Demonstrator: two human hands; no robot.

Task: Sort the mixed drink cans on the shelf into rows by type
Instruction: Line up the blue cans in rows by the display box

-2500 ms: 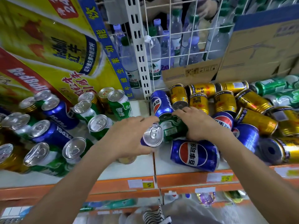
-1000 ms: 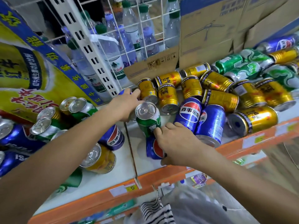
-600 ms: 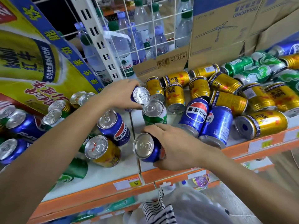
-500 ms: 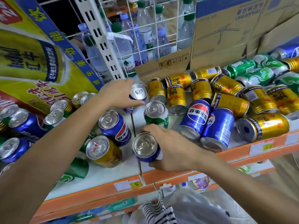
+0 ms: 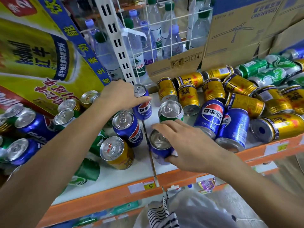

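At the bottom centre a striped cloth [image 5: 162,214] lies against a pale plastic bag [image 5: 197,211], below the orange shelf edge [image 5: 102,196] with its yellow price tag [image 5: 149,186]. Just above that edge, in the middle of the frame, the right hand [image 5: 185,145] holds the front blue can [image 5: 158,148] upright on the white shelf. The thumb presses the can's near side and the fingers curve over its top rim.

To its left stand a gold can [image 5: 117,153] and, behind that, a middle blue can [image 5: 128,127], both upright. Behind the held can stands a green can [image 5: 171,112]. Right of it, two blue cans [image 5: 212,116] lie tilted side by side.

Further back, the left hand [image 5: 120,94] wraps round the rear blue can [image 5: 143,104], with its fingers closed across the front.

A heap of gold cans [image 5: 240,99] lies toward the right, with green cans [image 5: 269,76] beyond at the upper right. Mixed upright cans [image 5: 24,120] crowd the left edge.

At the back are cardboard boxes [image 5: 238,30], water bottles [image 5: 138,51] beside a white slotted post [image 5: 115,41], and a yellow display carton [image 5: 32,55] in the upper left.
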